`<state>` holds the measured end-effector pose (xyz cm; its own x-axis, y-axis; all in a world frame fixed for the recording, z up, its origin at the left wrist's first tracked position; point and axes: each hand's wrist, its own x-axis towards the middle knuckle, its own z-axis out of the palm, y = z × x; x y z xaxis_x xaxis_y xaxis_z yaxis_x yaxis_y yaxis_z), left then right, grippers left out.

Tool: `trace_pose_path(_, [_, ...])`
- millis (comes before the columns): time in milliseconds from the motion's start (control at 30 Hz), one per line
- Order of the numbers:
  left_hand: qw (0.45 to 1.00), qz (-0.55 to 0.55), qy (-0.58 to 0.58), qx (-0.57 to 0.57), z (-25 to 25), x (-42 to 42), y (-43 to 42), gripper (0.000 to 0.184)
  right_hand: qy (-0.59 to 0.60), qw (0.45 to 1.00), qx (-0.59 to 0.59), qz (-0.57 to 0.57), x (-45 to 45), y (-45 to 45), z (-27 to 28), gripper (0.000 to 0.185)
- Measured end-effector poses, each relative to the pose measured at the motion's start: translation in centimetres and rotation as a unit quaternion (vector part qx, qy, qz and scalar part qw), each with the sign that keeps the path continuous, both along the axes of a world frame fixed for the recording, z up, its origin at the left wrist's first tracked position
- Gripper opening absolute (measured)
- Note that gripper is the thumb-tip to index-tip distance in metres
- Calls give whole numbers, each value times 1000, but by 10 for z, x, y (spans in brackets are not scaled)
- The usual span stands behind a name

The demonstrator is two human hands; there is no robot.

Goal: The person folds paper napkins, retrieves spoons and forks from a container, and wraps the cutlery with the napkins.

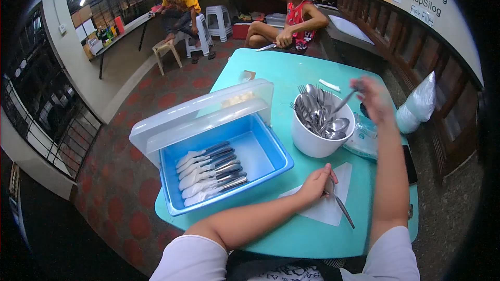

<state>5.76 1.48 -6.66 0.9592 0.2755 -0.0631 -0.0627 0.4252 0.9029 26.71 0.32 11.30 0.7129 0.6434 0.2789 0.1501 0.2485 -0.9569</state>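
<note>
My left hand (315, 183) is closed on a spoon (341, 207), whose handle points down and right above a white paper sheet (333, 215). To the upper right, my right hand (374, 96) pinches the end of a utensil (344, 103) that slants down into a white bucket (316, 144) full of forks and spoons. Left of the bucket stands a blue bin (265, 138) with its clear lid (203, 117) tilted up. Inside it lie several utensils wrapped in white paper (200, 179), in a row with their handles to the right.
A plastic pack (363, 140) lies right of the bucket, a dark phone (410, 165) at the turquoise table's (281, 67) right edge. Beyond it stands a plastic-wrapped roll (416, 105). A seated person (301, 21) holds a knife (266, 47) at the far edge; another sits farther back.
</note>
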Motion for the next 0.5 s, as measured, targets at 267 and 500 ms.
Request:
trace_pose_path(267, [999, -22, -4, 35, -7, 3, 5, 50, 158, 980, 117, 40, -143, -151, -10, 26])
trace_pose_path(500, [1000, -18, -2, 7, -4, -1, 4, 51, 426, 883, -93, 175, -241, -195, -75, 37])
